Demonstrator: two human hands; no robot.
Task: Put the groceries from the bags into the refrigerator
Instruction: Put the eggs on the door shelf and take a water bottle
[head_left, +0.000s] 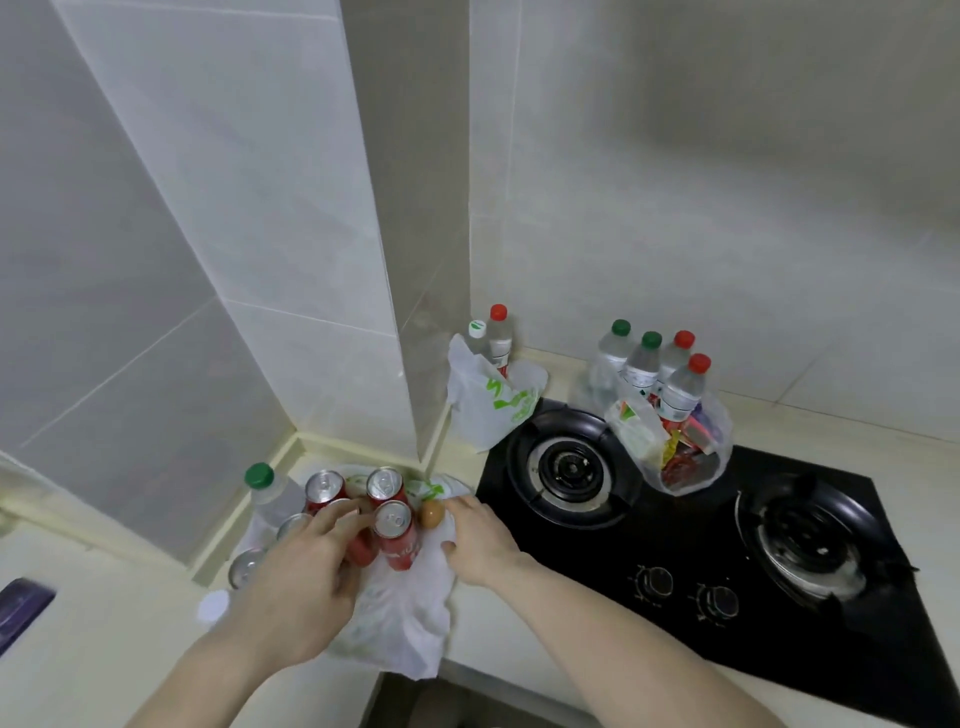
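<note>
Red cans (363, 512) stand bunched on a flattened white bag (410, 623) in the counter (130, 623) corner, an egg (432, 514) just beside them. Left hand (306, 582) has its fingers curled round one can. Right hand (480, 540) pinches the bag edge next to the egg. Two more bags of bottles (649, 374) sit by the stove (675, 571).

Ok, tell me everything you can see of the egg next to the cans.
The egg is small, brown and smooth-shelled, whole as far as the view shows. It lies on the spread white plastic bag on the counter, just right of the nearest red can and left of the right hand, whose fingertips reach close beside it; contact cannot be told. The black stove lies further right.
</note>
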